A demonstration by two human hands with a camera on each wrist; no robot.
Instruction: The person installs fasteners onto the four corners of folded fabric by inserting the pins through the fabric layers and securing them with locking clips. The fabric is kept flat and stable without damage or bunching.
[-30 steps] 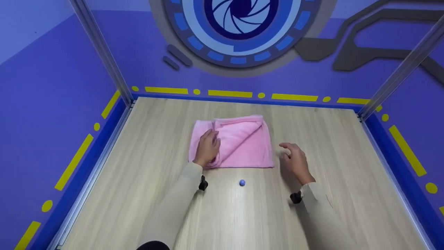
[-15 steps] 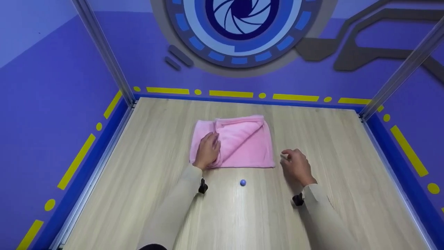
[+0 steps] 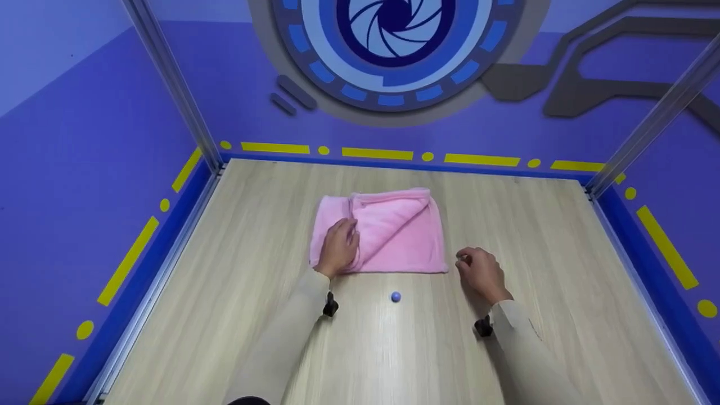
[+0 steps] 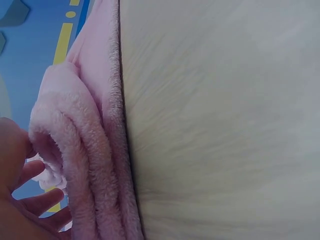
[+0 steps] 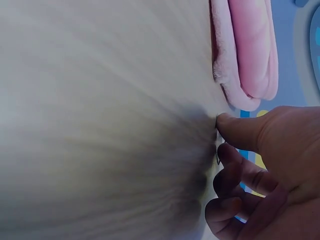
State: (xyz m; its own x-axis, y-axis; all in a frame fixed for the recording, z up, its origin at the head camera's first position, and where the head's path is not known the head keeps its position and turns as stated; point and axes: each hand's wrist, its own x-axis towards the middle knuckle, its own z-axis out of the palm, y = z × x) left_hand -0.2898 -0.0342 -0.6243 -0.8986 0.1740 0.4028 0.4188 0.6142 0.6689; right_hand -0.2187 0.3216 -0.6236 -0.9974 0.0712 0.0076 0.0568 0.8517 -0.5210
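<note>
A folded pink plush towel (image 3: pixel 405 247) lies on the table, its top layer turned over in a diagonal fold. My left hand (image 3: pixel 337 247) rests on its left part with relaxed fingers, beside the raised fold (image 4: pixel 75 130) seen in the left wrist view. Just right of the towel, my right hand (image 3: pixel 482 273) is low over the table. Its thumb and forefinger pinch a small greyish thing (image 5: pixel 218 154), mostly hidden by the fingertips; I cannot tell its kind. A small blue ball (image 3: pixel 396 297) sits on the table in front of the towel, between both forearms.
The light wooden table (image 3: pixel 259 225) is enclosed by blue-purple walls (image 3: pixel 84 185) at the back and both sides. Metal posts (image 3: pixel 180 95) stand at the back corners, and metal rails (image 3: pixel 163 287) run along the side edges.
My right hand has drawn slightly back toward me, and its thumb and forefinger have closed on the small greyish thing. My left hand has stayed on the towel.
</note>
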